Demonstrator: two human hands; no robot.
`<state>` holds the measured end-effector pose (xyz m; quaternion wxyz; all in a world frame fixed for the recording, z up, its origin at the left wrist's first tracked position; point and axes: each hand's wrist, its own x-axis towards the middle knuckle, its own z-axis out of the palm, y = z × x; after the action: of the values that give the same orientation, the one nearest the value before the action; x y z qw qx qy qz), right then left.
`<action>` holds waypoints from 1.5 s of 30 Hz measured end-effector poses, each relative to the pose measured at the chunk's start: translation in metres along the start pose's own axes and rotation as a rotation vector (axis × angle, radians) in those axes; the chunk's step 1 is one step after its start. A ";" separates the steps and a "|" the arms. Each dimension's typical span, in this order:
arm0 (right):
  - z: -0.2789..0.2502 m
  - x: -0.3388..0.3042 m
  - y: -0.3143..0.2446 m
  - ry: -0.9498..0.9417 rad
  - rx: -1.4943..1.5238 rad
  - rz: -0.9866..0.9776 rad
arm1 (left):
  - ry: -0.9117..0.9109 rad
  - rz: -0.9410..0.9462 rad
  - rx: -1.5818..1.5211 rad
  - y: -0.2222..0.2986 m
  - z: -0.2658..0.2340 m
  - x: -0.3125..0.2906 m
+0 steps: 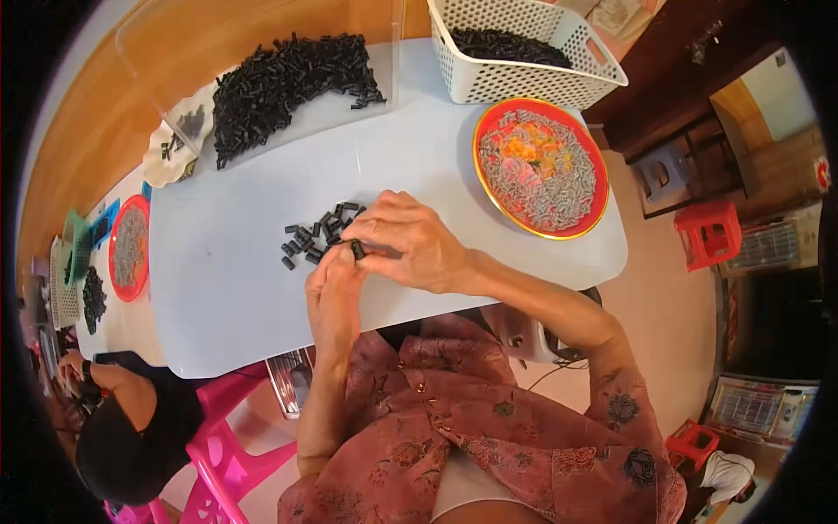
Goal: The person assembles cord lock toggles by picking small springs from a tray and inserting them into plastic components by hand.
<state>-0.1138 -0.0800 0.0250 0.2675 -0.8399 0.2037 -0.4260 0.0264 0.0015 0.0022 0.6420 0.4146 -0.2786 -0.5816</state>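
Observation:
Near the front edge of the table, my left hand [333, 297] and my right hand [417, 243] meet at their fingertips. Pinched between them is a small black cylindrical part [357, 251], partly hidden by the fingers. Both hands are closed, with my left thumb pressed against the part. Just beyond and to the left of my fingers lies a loose pile of similar black cylindrical parts [303, 238]. My right fingers cover some of that pile.
A clear bin [262, 144] of black parts lies at the back left. At the back right stand a white perforated basket [515, 83] and a red-rimmed tray [478, 166] of small grey metal pieces. Another person [131, 419] sits at the left by a pink chair [231, 463].

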 end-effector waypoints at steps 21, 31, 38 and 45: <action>-0.057 0.100 0.065 -0.026 -0.565 -0.068 | -0.155 0.102 0.369 0.009 0.003 -0.005; 0.003 0.157 0.146 -0.294 -0.905 0.110 | -0.193 0.046 0.362 0.010 0.001 -0.005; 0.018 0.166 0.153 -0.227 -0.755 0.224 | -0.192 0.043 0.368 0.011 0.002 0.000; 0.014 0.148 0.136 -0.328 -0.599 0.078 | -0.179 0.068 0.385 0.008 0.002 -0.001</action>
<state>-0.0356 -0.2659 0.0226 0.0540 -0.9301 0.3060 -0.1960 0.0289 0.0019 0.0099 0.5429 0.4668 -0.4542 -0.5301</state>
